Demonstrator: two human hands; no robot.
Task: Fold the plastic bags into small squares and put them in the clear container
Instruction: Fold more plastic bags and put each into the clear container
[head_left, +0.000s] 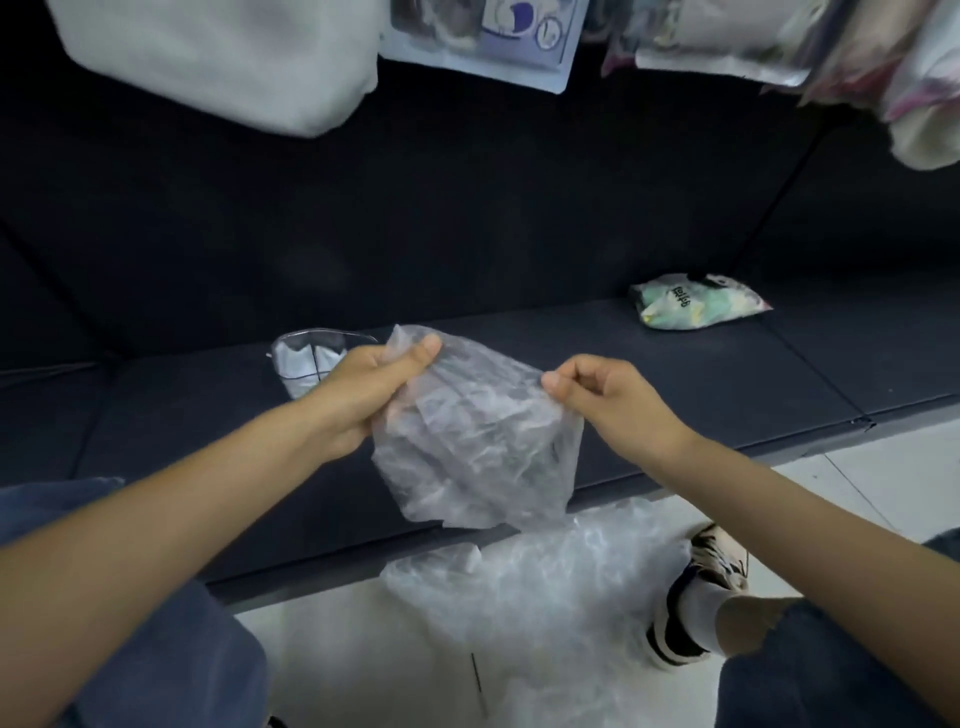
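A crumpled clear plastic bag (472, 441) hangs in the air over the front edge of a dark sofa seat (675, 384). My left hand (363, 395) grips its upper left corner, thumb on top. My right hand (608, 395) pinches its upper right edge between thumb and fingers. A pile of more clear plastic bags (545, 597) lies on the white floor below. The clear container (306, 364) stands on the seat just behind my left hand, with white folded material inside; my hand covers part of it.
A green and white packet (696, 301) lies on the seat at the right. White cloth and packaged items hang along the top. My knees in blue jeans frame the lower corners, and my foot in a sandal (696, 597) rests on the floor tiles.
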